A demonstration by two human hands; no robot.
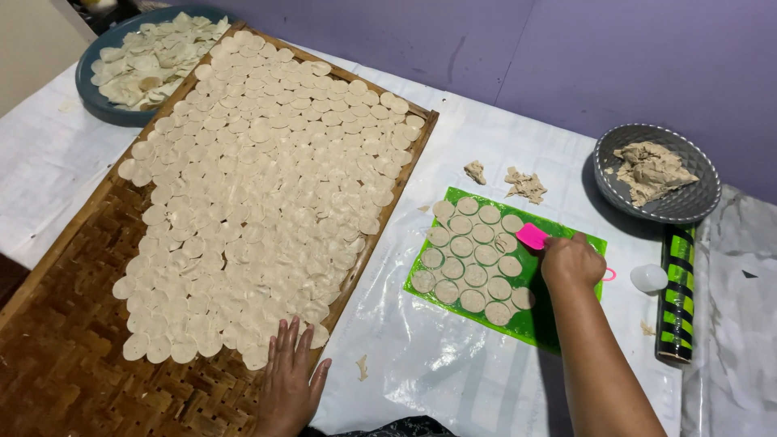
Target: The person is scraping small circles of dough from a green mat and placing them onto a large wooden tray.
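Observation:
My right hand (571, 259) grips a small pink scraper (532, 235) at the right edge of a green mat (541, 324). Several round dough discs (473, 252) lie cut out on that mat. My left hand (287, 374) rests flat, fingers spread, on the near edge of a large woven bamboo tray (77, 348). Its fingertips touch the nearest of the many thin dough discs (259, 194) laid out in overlapping rows across the tray.
A blue plate (87, 81) of more discs sits at the far left. At the right, a grey bowl (688, 206) holds a dough lump (650, 170). A green-and-black roller (677, 295), a white cap (648, 277) and dough scraps (524, 185) lie on the plastic-covered table.

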